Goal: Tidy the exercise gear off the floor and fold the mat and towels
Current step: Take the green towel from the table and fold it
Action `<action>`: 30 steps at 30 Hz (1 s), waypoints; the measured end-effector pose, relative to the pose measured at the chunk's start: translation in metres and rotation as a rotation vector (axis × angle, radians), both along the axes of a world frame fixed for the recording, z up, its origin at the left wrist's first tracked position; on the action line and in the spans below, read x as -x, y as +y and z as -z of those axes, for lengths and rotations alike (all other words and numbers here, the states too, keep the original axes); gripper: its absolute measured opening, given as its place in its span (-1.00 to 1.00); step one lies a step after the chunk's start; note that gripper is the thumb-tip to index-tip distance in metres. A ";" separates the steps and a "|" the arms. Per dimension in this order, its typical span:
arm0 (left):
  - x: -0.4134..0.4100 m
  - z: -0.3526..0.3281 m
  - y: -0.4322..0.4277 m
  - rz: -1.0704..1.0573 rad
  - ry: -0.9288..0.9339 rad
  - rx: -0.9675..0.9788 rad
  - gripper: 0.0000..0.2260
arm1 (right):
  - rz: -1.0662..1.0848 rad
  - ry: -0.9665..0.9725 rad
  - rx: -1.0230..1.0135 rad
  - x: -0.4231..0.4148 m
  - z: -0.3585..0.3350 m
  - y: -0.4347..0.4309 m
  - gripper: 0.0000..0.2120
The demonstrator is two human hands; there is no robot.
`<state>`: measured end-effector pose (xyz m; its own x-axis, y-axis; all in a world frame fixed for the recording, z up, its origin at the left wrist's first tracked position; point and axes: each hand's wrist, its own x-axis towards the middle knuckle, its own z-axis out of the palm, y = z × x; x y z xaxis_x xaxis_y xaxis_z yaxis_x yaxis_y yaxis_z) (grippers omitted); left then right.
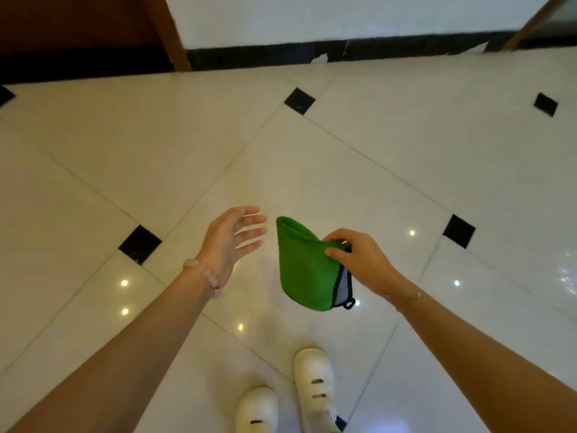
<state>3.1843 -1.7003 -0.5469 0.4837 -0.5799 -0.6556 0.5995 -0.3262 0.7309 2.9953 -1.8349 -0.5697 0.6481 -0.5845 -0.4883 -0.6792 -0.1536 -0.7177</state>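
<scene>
A small green towel [304,270] is held up in the air by the right hand [363,260]. It is pinched at its top edge. The thumb [331,252] is pressed on the near side & the other fingers are curled over the far side, so the cloth is clamped between them. The rest is left to hang down below the fingertips, prob. so it drops flat & straight. It looks folded over, w/ a round bend on the side away from the right fingers. A grey strip [343,285] & a little dark loop [349,304] are seen at the low corner, just under the right palm.

The left hand [229,239] is held beside the towel, not touching it. Its fingers [254,231] are straight & spread apart, w/ nothing in them. The tips are pointed at the towel's bent side, near it, w/ a gap between. The hand is prob. held open so the free side can be caught & the next fold made w/ both hands. A pink bead bracelet [203,273] is worn on that wrist.

The white tile floor [312,157] is seen well under both hands. Two white shoes [313,382] are seen nearer the body than the fingers. The towel is judged mid-fold, not put away yet.
</scene>
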 end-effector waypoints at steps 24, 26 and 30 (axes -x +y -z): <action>0.186 -0.401 0.025 0.727 0.097 0.260 -0.76 | 0.824 -0.146 0.242 0.197 -0.439 0.162 -0.74; 0.208 -0.409 0.029 0.811 0.096 0.273 -0.75 | 0.897 -0.164 0.255 0.215 -0.449 0.183 -0.74; 0.252 -0.419 0.038 0.929 0.163 0.273 -0.77 | 1.057 -0.185 0.280 0.261 -0.460 0.226 -0.74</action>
<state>2.9322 -1.6623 -0.1283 -0.3265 -0.8252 -0.4610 0.2898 -0.5516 0.7821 2.7338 -1.6091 -0.1096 -0.1933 -0.9606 -0.1995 -0.4501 0.2675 -0.8520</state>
